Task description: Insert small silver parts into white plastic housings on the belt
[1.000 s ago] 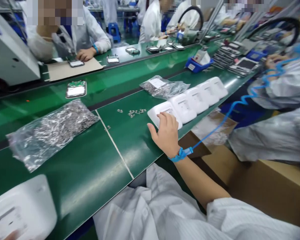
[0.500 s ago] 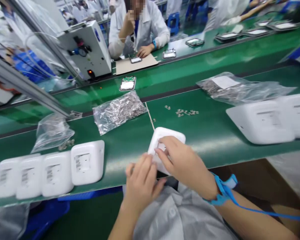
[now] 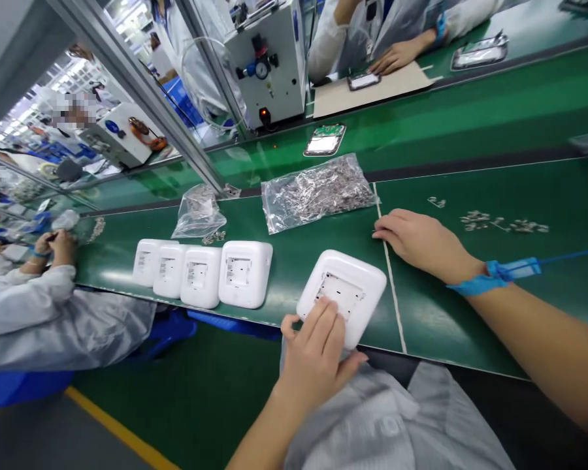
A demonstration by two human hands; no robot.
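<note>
A white plastic housing (image 3: 367,277) with a recessed, slotted square in its face lies tilted at the table's front edge. My left hand (image 3: 318,346) holds it, fingers across the recess and thumb by the lower edge. To the right, my right hand (image 3: 416,241) is low over the green table at the white line, thumb and fingertips pinched together. Whatever is between those fingertips is too small to make out. Small metal clips (image 3: 500,222) lie scattered to the right of this hand, with a single clip (image 3: 436,202) nearer to it.
Several white housings (image 3: 245,274) stand in an overlapping row at left. A clear bag of small metal parts (image 3: 318,189) lies behind, and a smaller bag (image 3: 198,212) farther left. Across the green divider, a co-worker's hand (image 3: 396,57) rests by a device. A blue wrist strap's cord runs right.
My right hand has left the housing and moved right to the table by the white line. My left hand stays on the housing. The view has swung left.
</note>
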